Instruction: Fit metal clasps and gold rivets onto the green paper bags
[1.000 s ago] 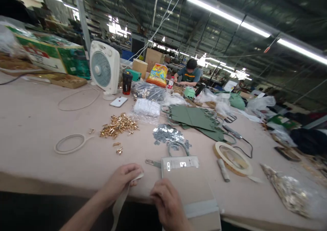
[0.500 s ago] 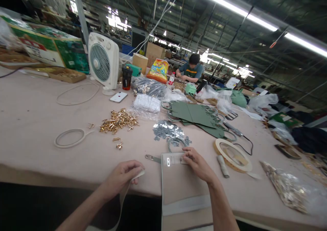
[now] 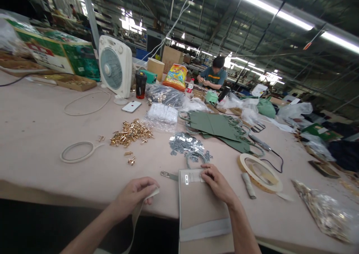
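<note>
My left hand is closed, pinching the end of a pale strip of tape between thumb and fingers. The strip hangs below the table edge. My right hand curls its fingers at the top edge of a beige bag panel, which overhangs the table's front edge. Its fingertips hide what lies under them. A bright metal plate shows on the panel's upper left. A grey-green handle loop rises from its top, and a green strap with a metal end sticks out left.
Gold metal fittings and silver plates lie in heaps. Behind are green bag pieces and a phone. Tape rolls flank my hands. A fan stands far left; another person sits opposite.
The view has shifted slightly, so most things sit a little further right. Both hands keep nearly the same places; my right fingers have moved slightly over the panel's top.
</note>
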Available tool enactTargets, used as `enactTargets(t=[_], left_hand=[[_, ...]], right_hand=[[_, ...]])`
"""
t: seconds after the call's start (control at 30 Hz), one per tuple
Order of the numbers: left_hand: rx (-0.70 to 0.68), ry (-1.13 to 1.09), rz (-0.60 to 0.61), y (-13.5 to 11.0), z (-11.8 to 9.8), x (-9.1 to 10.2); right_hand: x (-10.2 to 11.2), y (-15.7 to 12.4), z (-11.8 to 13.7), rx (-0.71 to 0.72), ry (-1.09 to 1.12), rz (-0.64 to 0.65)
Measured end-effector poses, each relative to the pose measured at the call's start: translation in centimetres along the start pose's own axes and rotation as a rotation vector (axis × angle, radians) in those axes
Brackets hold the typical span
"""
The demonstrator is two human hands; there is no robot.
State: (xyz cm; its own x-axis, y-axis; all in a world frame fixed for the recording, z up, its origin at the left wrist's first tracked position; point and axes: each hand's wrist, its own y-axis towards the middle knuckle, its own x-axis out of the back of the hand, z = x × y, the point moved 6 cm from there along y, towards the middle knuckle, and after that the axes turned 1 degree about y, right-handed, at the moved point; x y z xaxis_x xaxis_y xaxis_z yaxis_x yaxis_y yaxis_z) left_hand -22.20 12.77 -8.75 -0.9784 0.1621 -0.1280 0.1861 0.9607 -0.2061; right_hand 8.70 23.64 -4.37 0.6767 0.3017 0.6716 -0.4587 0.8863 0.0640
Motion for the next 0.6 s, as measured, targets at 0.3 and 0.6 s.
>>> enactTargets(t=[0.3, 0.6], left_hand=[[-0.04, -0.01, -0.022, 0.1, 0.3, 0.5], [-0.022, -0.198, -0.02, -0.1, 0.7, 0.4]], right_hand=[[0.3, -0.3, -1.5, 0.028, -0.071, -0.115], [-1.4, 0.0, -2.1, 0.086, -0.236, -0.401]])
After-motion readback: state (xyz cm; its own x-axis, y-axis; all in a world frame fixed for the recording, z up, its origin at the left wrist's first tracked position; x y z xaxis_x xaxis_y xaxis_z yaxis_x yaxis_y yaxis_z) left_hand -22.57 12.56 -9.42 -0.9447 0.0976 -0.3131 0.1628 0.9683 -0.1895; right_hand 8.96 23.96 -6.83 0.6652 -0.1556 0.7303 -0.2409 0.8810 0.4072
